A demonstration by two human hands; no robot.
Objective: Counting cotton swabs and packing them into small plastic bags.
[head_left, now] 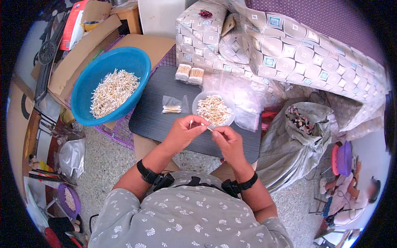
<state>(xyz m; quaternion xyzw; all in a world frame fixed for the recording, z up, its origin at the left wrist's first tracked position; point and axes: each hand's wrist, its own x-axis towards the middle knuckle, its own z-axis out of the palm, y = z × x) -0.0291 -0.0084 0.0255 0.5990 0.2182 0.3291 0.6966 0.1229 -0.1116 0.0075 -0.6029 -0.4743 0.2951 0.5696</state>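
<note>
Over the near edge of a white bowl [195, 108] full of cotton swabs [215, 108], my two hands meet. My left hand [184, 133] is closed, with white swab tips showing at its fingers. A cotton swab [209, 129] spans the gap to my right hand [229, 142], whose thumb and forefinger pinch its other end. Left of the bowl, a small clear plastic bag [175, 101] lies on the dark table [153, 120] with several swabs [171, 109] on it in a row. Two packed bundles of swabs [189, 73] stand at the table's back edge.
A large blue basin [142, 68] of loose swabs stands left of the table. Clear plastic bags [244, 99] are heaped behind the bowl, before a patterned covered sofa [289, 45]. On the right sit a grey sack [281, 144] and, farther off, another person [347, 194].
</note>
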